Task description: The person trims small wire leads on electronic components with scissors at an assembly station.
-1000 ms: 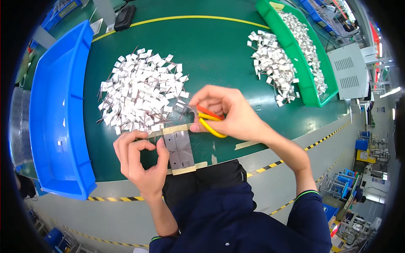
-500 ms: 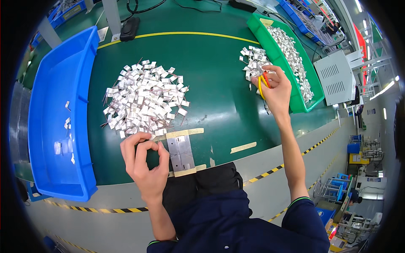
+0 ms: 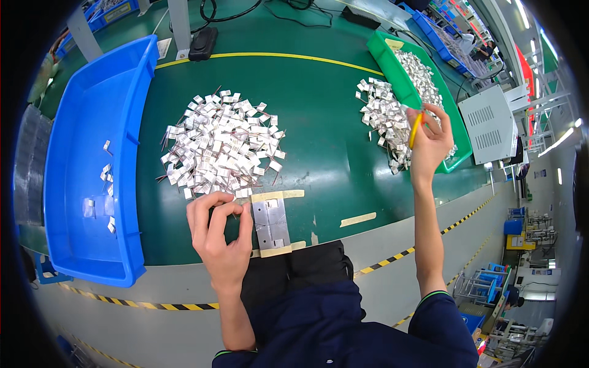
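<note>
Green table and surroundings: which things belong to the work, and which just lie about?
Apparently in use:
yellow-and-red tool in the right hand;
grey metal plate beside the left hand;
small white wired pieces;
green plastic bin;
long blue plastic bin.

Probably lying about:
black rounded case;
grey vented box;
cream tape strip.

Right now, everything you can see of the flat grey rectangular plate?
The flat grey rectangular plate looks metallic, with dark round holes along its left side, a lengthwise line and small light rectangular details near both ends. It lies flat on the green tabletop near the front edge, beige tape across its far and near ends. The left hand is close by its left edge; contact is unclear.
</note>
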A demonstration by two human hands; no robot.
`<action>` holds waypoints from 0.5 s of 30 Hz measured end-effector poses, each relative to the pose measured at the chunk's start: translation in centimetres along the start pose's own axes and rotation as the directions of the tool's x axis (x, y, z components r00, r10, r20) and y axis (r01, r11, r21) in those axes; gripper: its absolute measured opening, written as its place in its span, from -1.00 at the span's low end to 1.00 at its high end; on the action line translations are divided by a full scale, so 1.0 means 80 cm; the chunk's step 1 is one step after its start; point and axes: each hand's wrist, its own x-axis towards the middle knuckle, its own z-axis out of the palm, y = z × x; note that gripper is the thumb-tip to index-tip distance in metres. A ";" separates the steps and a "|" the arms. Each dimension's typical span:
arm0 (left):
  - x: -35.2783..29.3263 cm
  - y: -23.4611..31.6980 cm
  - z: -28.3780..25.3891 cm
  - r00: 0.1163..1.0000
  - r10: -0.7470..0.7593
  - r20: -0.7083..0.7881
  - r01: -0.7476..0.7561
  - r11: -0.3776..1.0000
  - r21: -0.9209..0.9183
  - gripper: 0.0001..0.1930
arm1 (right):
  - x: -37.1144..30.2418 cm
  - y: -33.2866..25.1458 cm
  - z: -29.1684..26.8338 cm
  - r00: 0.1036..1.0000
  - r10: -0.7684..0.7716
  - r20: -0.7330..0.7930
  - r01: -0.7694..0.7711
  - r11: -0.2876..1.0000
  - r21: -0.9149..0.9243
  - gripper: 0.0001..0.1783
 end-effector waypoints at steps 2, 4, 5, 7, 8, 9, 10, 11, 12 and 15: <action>0.002 0.002 -0.002 1.000 0.010 0.005 -0.010 1.000 -0.006 -0.80 | -0.003 -0.011 -0.003 0.999 0.018 -0.026 -0.016 0.995 0.098 -0.67; 0.004 0.004 -0.006 1.000 0.015 0.007 -0.015 1.000 0.004 -0.80 | -0.011 -0.019 -0.001 0.996 0.087 0.033 -0.093 0.956 0.278 -0.59; 0.004 0.006 -0.005 0.999 0.038 0.015 -0.038 0.999 -0.019 -0.77 | -0.022 -0.027 -0.001 0.995 0.092 0.034 -0.098 0.955 0.279 -0.59; 0.003 0.018 -0.008 0.998 0.057 0.029 -0.056 0.998 -0.032 -0.74 | -0.053 -0.052 -0.001 0.881 0.336 0.334 -0.447 0.823 0.351 -0.57; 0.002 0.032 -0.012 0.996 0.050 0.072 -0.042 0.993 -0.108 -0.71 | -0.072 -0.063 0.001 0.789 0.358 0.500 -0.565 0.743 0.360 -0.57; -0.001 0.045 -0.014 0.992 0.045 0.116 -0.023 0.983 -0.184 -0.68 | -0.093 -0.074 0.002 0.673 0.354 0.649 -0.675 0.653 0.343 -0.57; -0.001 0.057 -0.011 0.981 0.030 0.191 0.021 0.966 -0.258 -0.64 | -0.111 -0.081 0.006 0.586 0.377 0.717 -0.734 0.621 0.274 -0.55; -0.003 0.066 -0.007 0.964 0.018 0.265 0.072 0.942 -0.328 -0.61 | -0.127 -0.086 0.012 0.492 0.395 0.776 -0.785 0.587 0.199 -0.52; -0.008 0.073 -0.004 0.955 0.005 0.296 0.116 0.914 -0.389 -0.61 | -0.141 -0.091 0.016 0.450 0.401 0.798 -0.816 0.549 0.184 -0.51; -0.033 0.074 -0.002 0.978 -0.095 0.184 0.153 0.928 -0.340 -0.83 | -0.171 -0.092 0.021 0.384 0.386 0.839 -0.865 0.469 0.180 -0.52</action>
